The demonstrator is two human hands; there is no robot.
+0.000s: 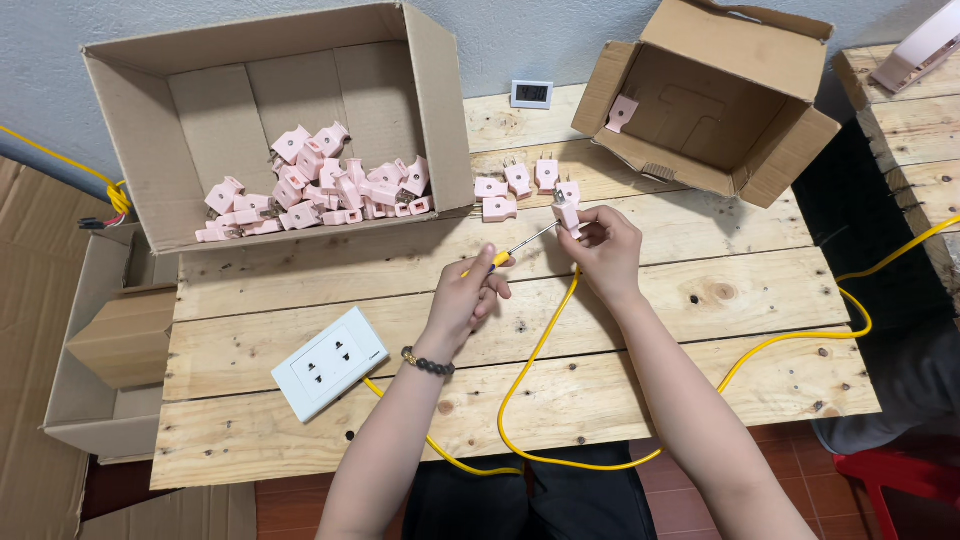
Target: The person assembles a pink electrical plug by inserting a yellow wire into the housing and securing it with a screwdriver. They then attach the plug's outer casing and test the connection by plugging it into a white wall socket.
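My left hand (468,296) grips a screwdriver (520,244) with a yellow handle, its thin shaft pointing up and right. The tip meets a pink plug (568,213) pinched in the fingers of my right hand (603,246). A yellow cable (536,350) runs down from that plug across the wooden table (700,300) and loops toward me. Several loose pink plugs (517,185) lie on the planks just beyond my hands.
A large open cardboard box (190,120) on its side holds a heap of pink plugs (320,185). Another open box (710,100) stands at the back right. A white double socket (329,363) lies at the front left, and a small white display (531,94) rests by the wall.
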